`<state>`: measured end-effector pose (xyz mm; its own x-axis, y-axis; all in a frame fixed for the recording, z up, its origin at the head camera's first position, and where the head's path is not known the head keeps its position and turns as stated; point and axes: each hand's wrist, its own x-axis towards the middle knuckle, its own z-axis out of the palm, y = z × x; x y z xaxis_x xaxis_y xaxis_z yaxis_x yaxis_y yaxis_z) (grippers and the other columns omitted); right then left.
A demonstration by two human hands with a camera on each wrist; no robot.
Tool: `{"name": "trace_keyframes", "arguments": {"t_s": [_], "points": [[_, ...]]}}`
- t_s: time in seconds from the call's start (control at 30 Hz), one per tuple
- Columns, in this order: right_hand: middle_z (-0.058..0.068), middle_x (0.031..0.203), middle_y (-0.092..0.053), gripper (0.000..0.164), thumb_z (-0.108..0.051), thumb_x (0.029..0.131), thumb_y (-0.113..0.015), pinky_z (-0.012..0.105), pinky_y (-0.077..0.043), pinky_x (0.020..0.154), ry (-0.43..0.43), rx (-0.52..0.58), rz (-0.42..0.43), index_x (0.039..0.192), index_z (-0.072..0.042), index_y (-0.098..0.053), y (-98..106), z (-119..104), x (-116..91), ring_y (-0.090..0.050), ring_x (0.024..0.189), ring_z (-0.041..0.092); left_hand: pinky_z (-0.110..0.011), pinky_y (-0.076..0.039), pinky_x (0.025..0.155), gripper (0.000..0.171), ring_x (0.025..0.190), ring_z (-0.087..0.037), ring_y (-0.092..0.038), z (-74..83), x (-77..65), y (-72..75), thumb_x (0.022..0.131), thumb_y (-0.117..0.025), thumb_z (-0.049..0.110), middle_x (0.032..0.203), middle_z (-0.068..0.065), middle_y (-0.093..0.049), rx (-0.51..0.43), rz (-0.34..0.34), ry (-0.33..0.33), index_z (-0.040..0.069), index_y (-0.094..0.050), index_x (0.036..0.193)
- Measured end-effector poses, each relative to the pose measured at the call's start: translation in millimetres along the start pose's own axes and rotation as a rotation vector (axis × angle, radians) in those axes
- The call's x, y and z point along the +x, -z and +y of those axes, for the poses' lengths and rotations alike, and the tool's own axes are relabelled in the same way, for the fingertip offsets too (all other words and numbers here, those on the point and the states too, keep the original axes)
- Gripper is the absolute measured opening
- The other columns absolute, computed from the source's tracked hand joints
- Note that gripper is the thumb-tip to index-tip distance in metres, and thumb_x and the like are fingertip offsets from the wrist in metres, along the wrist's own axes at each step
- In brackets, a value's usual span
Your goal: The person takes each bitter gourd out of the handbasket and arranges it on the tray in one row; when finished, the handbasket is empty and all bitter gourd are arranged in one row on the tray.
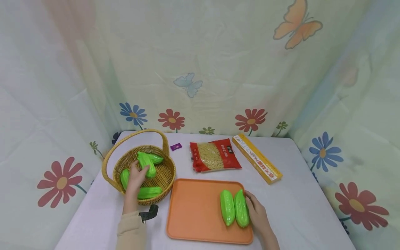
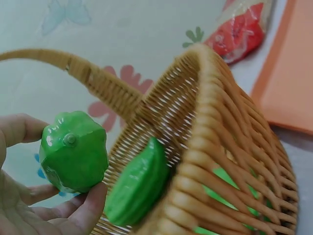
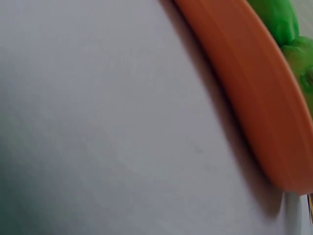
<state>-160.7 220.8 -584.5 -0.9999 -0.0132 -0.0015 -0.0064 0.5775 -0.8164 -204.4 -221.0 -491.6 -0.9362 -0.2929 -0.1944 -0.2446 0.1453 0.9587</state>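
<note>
My left hand [image 1: 137, 177] grips a green ribbed toy gourd [image 2: 73, 152], thumb on one side and fingers on the other, over the wicker basket [image 1: 171, 166]. Inside the basket lie several more such gourds, one of them [image 2: 139, 183] leaning near the wall in the left wrist view. Two further gourds [image 1: 227, 208] [image 1: 241, 210] lie side by side on the orange tray [image 1: 197, 215]. At the tray's right edge rests my right hand [image 1: 257, 211], its loosely extended fingers right beside the outer gourd. The right wrist view shows the tray rim [image 3: 254, 88] but not the hand.
Behind the tray lies a red bag of pasta [image 1: 215, 155], with a long yellow box [image 1: 257, 158] slanting to its right. A small purple packet [image 1: 176, 147] sits between basket and bag. The basket's tall handle [image 1: 125, 140] arches up at its back left. Flowered curtains surround the table.
</note>
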Motion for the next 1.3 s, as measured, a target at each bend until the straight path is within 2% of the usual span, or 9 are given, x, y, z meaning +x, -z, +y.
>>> {"name": "trace_keyframes", "arguments": {"t_s": [0.2,0.33,0.47,0.73,0.93,1.17,1.3], "points": [[0.017,0.13,-0.05,0.045,-0.035,0.1,-0.032,0.054,-0.031,0.099,0.033,-0.033,0.003,0.135,-0.008,-0.041,6,-1,3,-0.042,0.121,0.038,-0.051,-0.041,0.09,0.077,0.121,-0.042,-0.036,12.6,-12.1,-1.2,0.092,-0.052,0.031,0.136,-0.033,-0.028,0.027,-0.011,-0.031,0.002,-0.005,0.145],[0.019,0.127,-0.052,0.044,-0.032,0.1,-0.032,0.054,-0.034,0.096,0.036,-0.051,0.007,0.135,-0.006,-0.042,9,-5,3,-0.046,0.117,0.039,-0.051,-0.042,0.089,0.077,0.115,-0.042,-0.043,17.4,-21.8,-7.0,0.091,-0.053,0.035,0.136,-0.031,-0.032,0.077,-0.032,-0.048,0.003,-0.009,0.145],[0.02,0.125,-0.053,0.044,-0.031,0.1,-0.032,0.053,-0.036,0.095,0.048,-0.052,0.021,0.133,-0.005,-0.043,11,-9,2,-0.048,0.115,0.038,-0.051,-0.043,0.087,0.075,0.113,-0.042,-0.047,18.9,-31.2,-19.7,0.09,-0.054,0.039,0.135,-0.029,-0.035,0.146,-0.052,-0.08,0.006,-0.015,0.144],[0.019,0.123,-0.055,0.044,-0.032,0.1,-0.033,0.05,-0.041,0.092,0.072,-0.058,0.05,0.132,-0.004,-0.045,11,-11,1,-0.051,0.112,0.037,-0.047,-0.047,0.081,0.071,0.107,-0.04,-0.051,16.6,-50.8,-49.4,0.088,-0.06,0.036,0.128,-0.028,-0.043,0.178,-0.106,-0.134,0.007,-0.024,0.142],[0.02,0.123,-0.054,0.043,-0.031,0.1,-0.033,0.05,-0.041,0.092,0.072,-0.062,0.055,0.132,-0.003,-0.045,11,-14,1,-0.051,0.112,0.037,-0.041,-0.05,0.075,0.071,0.102,-0.037,-0.056,13.1,-58.6,-66.0,0.087,-0.061,0.036,0.122,-0.027,-0.049,0.19,-0.144,-0.174,0.004,-0.027,0.14],[0.02,0.123,-0.054,0.042,-0.029,0.1,-0.034,0.05,-0.042,0.09,0.073,-0.06,0.059,0.132,-0.004,-0.045,9,-16,0,-0.052,0.11,0.037,-0.042,-0.051,0.077,0.071,0.105,-0.038,-0.055,7.7,-65.5,-83.0,0.086,-0.062,0.034,0.121,-0.027,-0.05,0.178,-0.203,-0.196,0.001,-0.028,0.139],[0.019,0.125,-0.053,0.042,-0.029,0.1,-0.033,0.049,-0.043,0.089,0.059,-0.061,0.054,0.133,-0.004,-0.044,7,-15,-1,-0.052,0.11,0.037,-0.039,-0.051,0.073,0.071,0.1,-0.036,-0.056,4.0,-67.7,-92.5,0.086,-0.063,0.032,0.116,-0.025,-0.052,0.202,-0.236,-0.233,-0.003,-0.029,0.137]]}}
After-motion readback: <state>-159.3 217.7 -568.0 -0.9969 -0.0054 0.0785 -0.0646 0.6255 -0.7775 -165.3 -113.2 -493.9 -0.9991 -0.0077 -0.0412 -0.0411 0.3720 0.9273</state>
